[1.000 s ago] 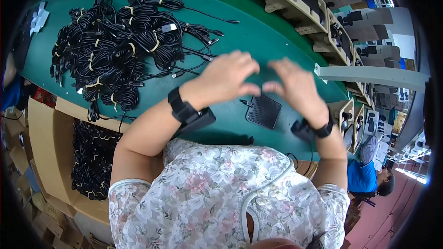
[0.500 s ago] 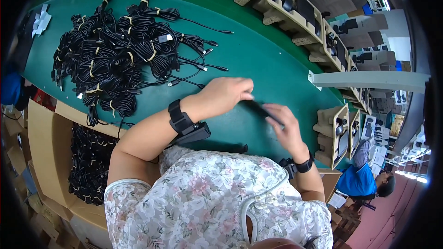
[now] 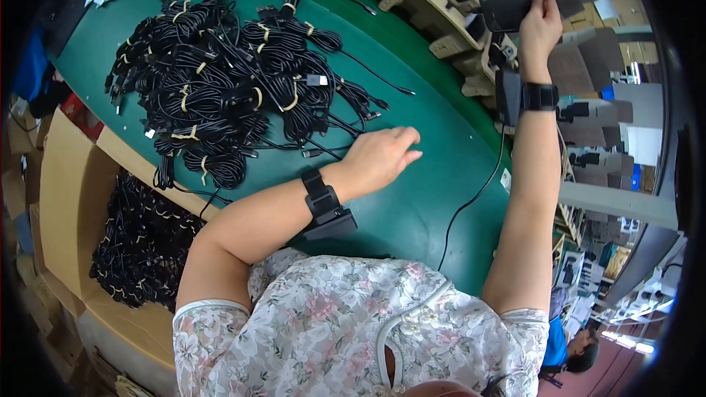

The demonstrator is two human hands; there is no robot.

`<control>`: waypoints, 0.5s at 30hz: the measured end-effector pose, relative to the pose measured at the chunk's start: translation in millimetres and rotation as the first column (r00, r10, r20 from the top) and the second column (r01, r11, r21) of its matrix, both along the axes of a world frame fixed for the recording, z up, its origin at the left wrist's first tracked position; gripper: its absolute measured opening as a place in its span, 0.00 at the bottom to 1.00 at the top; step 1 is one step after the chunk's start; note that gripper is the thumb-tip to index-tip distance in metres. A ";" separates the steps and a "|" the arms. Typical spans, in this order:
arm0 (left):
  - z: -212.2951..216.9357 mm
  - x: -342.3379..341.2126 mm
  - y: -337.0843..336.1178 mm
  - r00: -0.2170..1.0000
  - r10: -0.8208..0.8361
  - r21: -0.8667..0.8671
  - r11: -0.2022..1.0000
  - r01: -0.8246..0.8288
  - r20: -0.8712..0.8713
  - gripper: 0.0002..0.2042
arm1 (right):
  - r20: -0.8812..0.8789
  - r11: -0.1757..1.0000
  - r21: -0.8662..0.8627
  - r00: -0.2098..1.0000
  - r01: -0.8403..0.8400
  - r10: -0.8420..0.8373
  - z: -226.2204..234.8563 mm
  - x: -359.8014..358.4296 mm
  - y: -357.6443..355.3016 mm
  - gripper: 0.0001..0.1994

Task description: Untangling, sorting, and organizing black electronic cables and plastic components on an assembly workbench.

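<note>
black device (image 3: 507,9) now near tan tray (image 3: 447,45)

My right arm (image 3: 533,176) reaches nearly straight from the lower right to the upper right of the frame, where my right hand (image 3: 540,33) grips with bent fingers, wrist roughly in line with the forearm. My left arm (image 3: 257,228) bends sharply at the elbow, lower left, and my left hand (image 3: 376,162) hovers near the middle, back upward, fingers loosely curved rightward, thumb apart from them.
</note>
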State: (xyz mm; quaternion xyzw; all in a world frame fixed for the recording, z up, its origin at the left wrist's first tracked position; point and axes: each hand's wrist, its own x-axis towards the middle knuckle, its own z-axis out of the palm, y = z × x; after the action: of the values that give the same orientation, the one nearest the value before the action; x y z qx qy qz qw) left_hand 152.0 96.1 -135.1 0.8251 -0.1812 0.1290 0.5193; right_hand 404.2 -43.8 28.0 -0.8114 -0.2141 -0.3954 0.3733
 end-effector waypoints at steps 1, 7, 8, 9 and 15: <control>0.8 -1.1 0.3 1.000 -0.003 0.012 1.000 0.003 0.002 0.10 | -0.002 1.000 -0.005 1.000 -0.015 0.015 -2.3 13.2 5.3 0.11; 3.5 -5.5 0.5 0.998 0.004 0.035 0.999 -0.001 -0.070 0.11 | -0.117 0.937 -0.339 0.985 0.080 -0.127 -21.4 51.5 30.3 0.13; 4.7 -4.8 0.7 0.997 -0.001 0.038 0.999 0.004 -0.073 0.11 | -0.129 0.916 -0.391 0.980 0.090 -0.152 -23.5 53.3 33.2 0.14; 6.3 -4.3 0.9 0.997 -0.008 0.043 0.999 0.011 -0.077 0.11 | -0.136 0.915 -0.395 0.980 0.080 -0.145 -31.2 56.0 34.0 0.14; 1.6 -2.9 -0.3 0.997 0.008 0.056 0.998 -0.003 -0.083 0.10 | 0.285 0.666 -0.701 0.956 0.257 -0.069 -57.4 20.3 57.2 0.12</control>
State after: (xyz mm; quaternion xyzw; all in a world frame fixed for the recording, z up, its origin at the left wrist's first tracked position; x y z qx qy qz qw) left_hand 149.0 95.9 -133.4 0.8444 -0.1607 0.0911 0.5029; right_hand 424.5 13.4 -29.3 -0.8559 -0.3226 -0.4016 -0.0467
